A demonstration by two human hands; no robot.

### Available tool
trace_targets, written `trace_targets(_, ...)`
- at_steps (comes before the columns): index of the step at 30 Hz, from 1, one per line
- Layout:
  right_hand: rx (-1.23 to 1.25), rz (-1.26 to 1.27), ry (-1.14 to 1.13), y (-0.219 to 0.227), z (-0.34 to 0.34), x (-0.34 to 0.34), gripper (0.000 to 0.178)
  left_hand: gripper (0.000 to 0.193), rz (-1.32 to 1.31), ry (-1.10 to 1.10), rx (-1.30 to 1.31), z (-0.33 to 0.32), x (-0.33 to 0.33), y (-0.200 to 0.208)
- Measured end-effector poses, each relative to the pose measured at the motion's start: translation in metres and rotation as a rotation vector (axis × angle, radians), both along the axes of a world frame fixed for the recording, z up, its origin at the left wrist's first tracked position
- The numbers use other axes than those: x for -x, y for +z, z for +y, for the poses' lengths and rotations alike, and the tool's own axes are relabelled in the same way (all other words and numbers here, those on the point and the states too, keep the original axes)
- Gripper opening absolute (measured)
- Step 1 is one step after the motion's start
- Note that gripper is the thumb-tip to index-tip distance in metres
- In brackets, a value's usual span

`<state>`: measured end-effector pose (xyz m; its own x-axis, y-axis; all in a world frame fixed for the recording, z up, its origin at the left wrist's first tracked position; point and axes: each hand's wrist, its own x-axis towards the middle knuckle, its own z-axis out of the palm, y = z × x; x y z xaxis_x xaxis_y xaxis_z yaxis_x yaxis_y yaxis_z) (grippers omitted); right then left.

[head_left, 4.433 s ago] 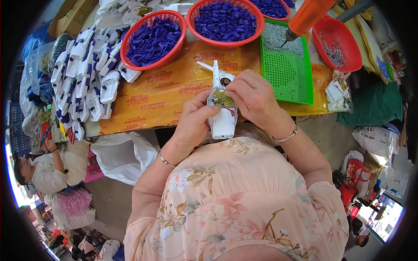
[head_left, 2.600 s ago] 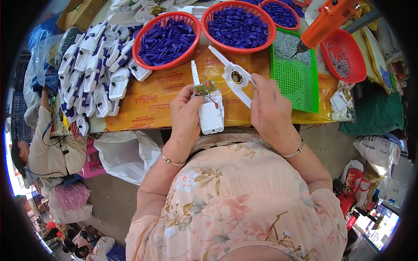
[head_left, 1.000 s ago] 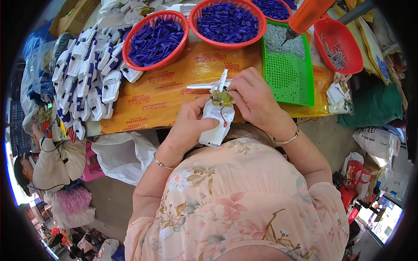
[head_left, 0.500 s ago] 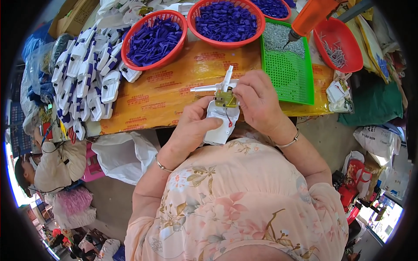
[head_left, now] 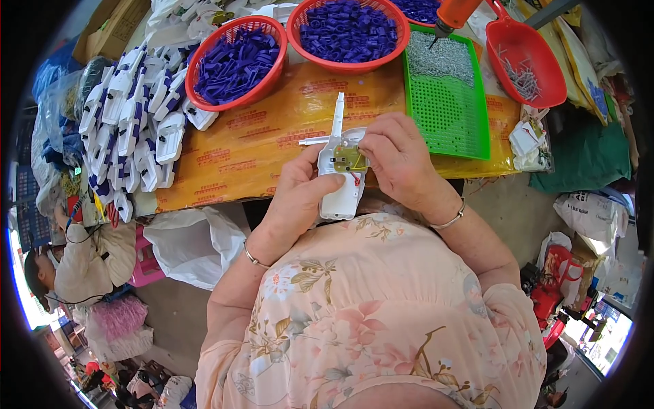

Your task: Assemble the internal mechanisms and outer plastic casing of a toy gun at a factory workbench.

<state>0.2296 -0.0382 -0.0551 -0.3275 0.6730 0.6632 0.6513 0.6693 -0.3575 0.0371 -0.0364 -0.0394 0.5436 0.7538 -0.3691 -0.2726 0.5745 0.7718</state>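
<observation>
In front of my body, my left hand point(head_left: 298, 189) grips a white plastic housing point(head_left: 338, 204) by its left side, the thumb lying across it. A long narrow white arm point(head_left: 338, 117) sticks out from its far end. A small green-yellow circuit board point(head_left: 346, 158) lies in the housing's wider part, with a yellow wire and a red wire by it. My right hand point(head_left: 400, 155) is closed, thumb and forefinger pinching at the board's right edge; the fingertips hide that corner. Behind the housing another white piece point(head_left: 313, 141) shows in part.
Red baskets point(head_left: 281, 65) of purple parts stand at the back. A green tray point(head_left: 482, 116) holds screws, under an orange driver point(head_left: 456, 12). A red scoop point(head_left: 555, 82) lies right. White-and-purple assemblies point(head_left: 129, 123) are piled left. A seated person point(head_left: 92, 255) is far left.
The circuit board, tilted and lifted before, now sits lower and flatter in the housing. The housing has turned more upright in my left hand, its narrow arm swinging leftward.
</observation>
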Motion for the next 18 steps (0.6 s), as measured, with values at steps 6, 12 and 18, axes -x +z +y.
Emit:
trace_targets(6, -0.092, -0.098, -0.045, -0.0042, -0.0012, 0.0002, 0.020, 0.044, -0.015, 0.010, -0.018, -0.0001, -0.0037, -0.0036)
trace_targets(12, -0.139, -0.123, -0.077, -0.0066, -0.0024, 0.0024, 0.020, 0.038, -0.049, 0.081, 0.040, -0.0001, -0.0064, -0.0053)
trace_targets(18, 0.129, 0.053, 0.021, -0.0005, -0.0017, 0.0016, 0.015, 0.031, 0.018, 0.103, 0.037, 0.0011, -0.0034, -0.0081)
